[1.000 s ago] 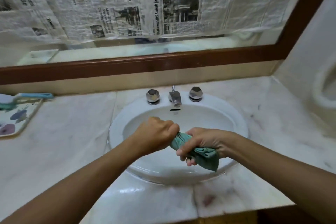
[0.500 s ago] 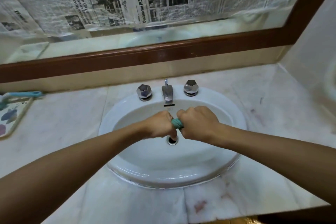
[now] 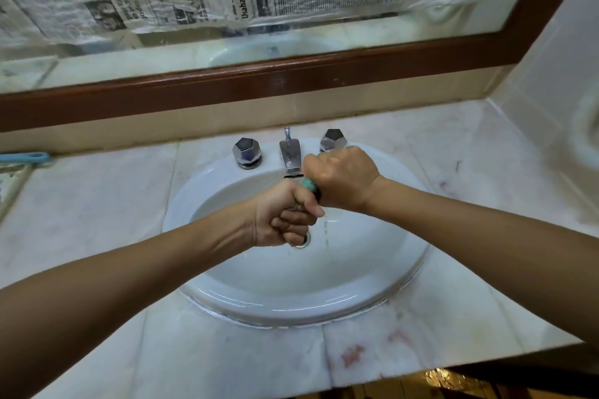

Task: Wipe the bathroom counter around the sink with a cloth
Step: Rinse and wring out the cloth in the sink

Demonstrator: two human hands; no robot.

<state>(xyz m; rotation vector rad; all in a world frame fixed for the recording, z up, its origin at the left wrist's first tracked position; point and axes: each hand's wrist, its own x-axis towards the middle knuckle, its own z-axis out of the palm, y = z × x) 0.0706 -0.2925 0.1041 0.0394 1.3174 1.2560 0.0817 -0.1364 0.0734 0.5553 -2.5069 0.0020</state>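
**Cloth wrung tight over the sink**

Both hands are clamped on the cloth (image 3: pixel 308 185). The left hand (image 3: pixel 285 217) is fisted round one end. The right hand (image 3: pixel 343 178) is fisted round the other, pressed against the left, just in front of the tap (image 3: pixel 290 155). Only a short green twist shows between the fists; the rest is hidden inside them.

A second ago a loose fold hung out below the right hand. Half a second ago the fists had closed together over the bowl. Now they sit further back, and the visible cloth has shrunk to a hard knot. Thin streaks (image 3: pixel 325 230) fall beside the drain (image 3: pixel 304 241). They are faint, but are probably water squeezed from the cloth.

This looks like wringing, so the cloth should end up damp rather than dripping. It is held above the sink (image 3: pixel 291 308), touching neither bowl nor counter (image 3: pixel 97 204). No wiping is under way, and pinkish marks show on the counter's front edge. The likely next step is to shake the cloth open and lay it flat on the marble.
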